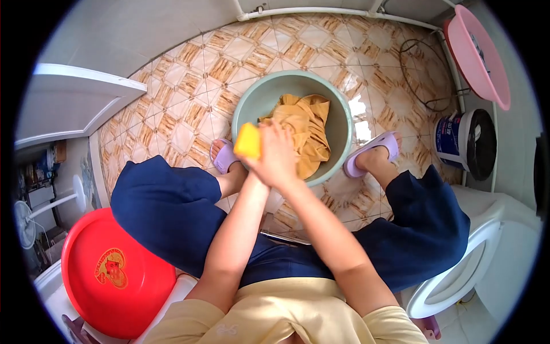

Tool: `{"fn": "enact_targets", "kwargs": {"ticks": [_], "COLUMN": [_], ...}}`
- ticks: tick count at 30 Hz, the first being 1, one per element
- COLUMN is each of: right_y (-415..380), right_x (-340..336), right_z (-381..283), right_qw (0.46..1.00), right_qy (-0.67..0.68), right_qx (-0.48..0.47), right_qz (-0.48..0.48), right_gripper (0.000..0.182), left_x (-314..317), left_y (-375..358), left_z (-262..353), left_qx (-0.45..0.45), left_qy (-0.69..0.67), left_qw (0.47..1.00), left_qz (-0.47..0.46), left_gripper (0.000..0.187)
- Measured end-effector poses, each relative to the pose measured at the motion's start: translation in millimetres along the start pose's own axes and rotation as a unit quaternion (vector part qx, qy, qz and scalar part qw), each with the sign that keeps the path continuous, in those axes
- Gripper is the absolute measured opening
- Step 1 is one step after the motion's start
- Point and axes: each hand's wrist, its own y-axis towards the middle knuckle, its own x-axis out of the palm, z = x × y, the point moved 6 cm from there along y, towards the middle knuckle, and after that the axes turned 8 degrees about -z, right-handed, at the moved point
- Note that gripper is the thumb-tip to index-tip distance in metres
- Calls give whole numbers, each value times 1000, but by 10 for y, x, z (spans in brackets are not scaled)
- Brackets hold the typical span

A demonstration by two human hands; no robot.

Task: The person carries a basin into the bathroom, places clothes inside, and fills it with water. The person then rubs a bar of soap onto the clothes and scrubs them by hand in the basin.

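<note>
A green-grey basin (pixel 245 97) stands on the floor between the feet, with crumpled tan cloth (pixel 309 123) in it. Above its near left part my two hands overlap. My right hand (pixel 276 153) lies on top, fingers pointing away from me over the cloth, and a yellow block (pixel 248 141) is held at its thumb side. Under it, my left hand (pixel 259 172) is mostly hidden at the crossed wrists, so its fingers cannot be made out.
A red basin (pixel 137 286) leans at the lower left, below a white door (pixel 86 106). On the right are a pink basin (pixel 472 54), a bucket (pixel 452 140), a hose (pixel 404 74) and a white round-doored appliance (pixel 515 246). Purple slippers (pixel 366 150) flank the green-grey basin.
</note>
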Motion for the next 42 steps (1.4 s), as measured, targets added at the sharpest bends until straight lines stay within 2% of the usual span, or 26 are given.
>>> {"fn": "enact_targets", "kwargs": {"ticks": [1,3,4,5,6,8,10,12,13,14,16,17,18,20,21,24,25,26,28,30,32,34,37,38,40,42], "right_y": [-6,3,-21,11,-5,-162,-282,-385,-429,-515,-561,-472,-429,-377,-316,-117,-50,-1,51,131,202,219,190,148,19,-70], "right_x": [73,404,494,419,357,319,318,513,619,742,837,816,841,1036,968,719,635,551,404,202,42,-116,-730,-766,-517,-214], "right_z": [65,480,736,928,1153,1637,1945,2164,2195,2220,2164,2019,1882,1584,1364,681,533,397,188,-56,-187,-188,57,157,156,76], "right_qw": [1000,961,931,922,914,898,890,864,862,837,806,818,827,834,849,868,878,886,902,960,968,948,966,951,994,992], "right_qy": [2,157,142,104,97,16,17,77,80,126,175,208,240,340,326,311,286,261,239,132,87,135,113,165,27,-8], "right_qx": [3,213,320,357,381,435,451,487,489,521,554,523,491,406,377,295,281,266,244,159,138,181,230,264,104,49], "right_qz": [2,-86,-104,-109,-100,-59,-63,-101,-103,-108,-112,-122,-133,-157,-177,-249,-263,-277,-265,-189,-190,-225,21,-4,-5,-120], "right_gripper": [52,52,55,54,52,51,52,55,55,52,49,45,42,37,38,40,38,36,36,37,38,46,49,51,59,67], "left_x": [-97,-271,-347,-328,-250,-132,-219,-311,-326,-387,-652,-845,-728,-481,-584,-656,-647,-604,-486,-276,-55,131,264,288,375,457], "left_y": [-21,-99,-187,-182,-151,-164,-162,-184,-211,-213,-218,-159,-111,40,71,-11,-59,-81,-118,-112,-48,46,152,157,104,-3], "left_z": [7,47,67,82,101,164,251,368,371,377,377,329,364,253,281,374,394,424,441,442,421,409,391,379,339,309], "left_qx": [-25,-75,-101,-62,-67,-22,-28,-45,-101,-102,-205,-200,-206,-248,-243,-170,-141,-118,-81,-55,-31,-12,10,14,12,8], "left_qy": [46,140,186,173,178,123,116,252,282,285,446,443,443,267,227,199,119,84,55,45,41,41,43,46,44,37], "left_qw": [996,964,934,938,937,925,917,859,829,826,748,785,783,877,903,920,948,961,975,983,990,994,996,996,996,996], "left_qz": [73,215,286,294,293,360,381,444,473,476,447,383,386,313,272,293,260,235,202,169,134,104,80,76,79,80], "left_gripper": [40,39,39,35,35,32,33,38,53,53,71,84,84,86,86,76,66,66,65,64,63,62,61,61,60,59]}}
